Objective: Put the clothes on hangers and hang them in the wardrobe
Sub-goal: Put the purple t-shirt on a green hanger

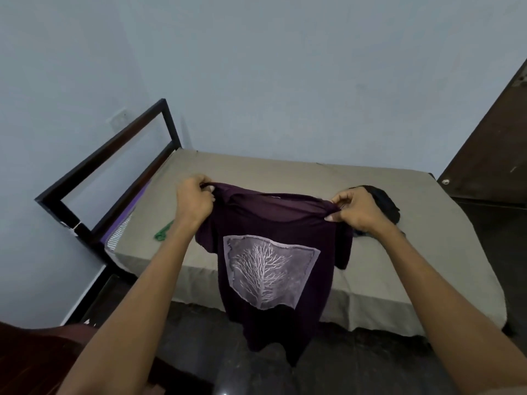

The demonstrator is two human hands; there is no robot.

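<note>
Purple cotton T-shirt with a pale square tree print (271,269) hangs in the air, held up by both hands at the shoulder line, hem trailing down toward the dark floor (370,363).

Left hand (195,202): fingers curled round a bunch of fabric at the shirt's shoulder, firm grip, thumb side up. Right hand (358,209): fingertips pinching the other shoulder seam, cloth pulled taut between the 2 hands so the neckline sags slightly in the middle.

Beyond both hands: bed with a tan sheet (285,172), black metal headboard frame (114,155) off past the left hand. Just behind the right hand, a dark bundle of clothing (385,203) lies on the sheet, partly hidden by the knuckles; how many garments it holds I cannot tell. Below and outside the left hand, a small green item (164,232) at the mattress edge, possibly part of a hanger, too little showing to say. Far out past the right hand, a dark brown wooden panel (490,143), which may be the wardrobe door.

Progress, as judged:
- 1 shirt lifted and spread, print facing the wearer of the camera.
- No hanger inside it yet; none clearly in view.
- Nothing seen hung.
- At least the dark bundle waits its turn.

Reading: early stage. Left to do: fetch a hanger, thread it through the neck, carry the shirt to the wardrobe, then repeat for the pile.
</note>
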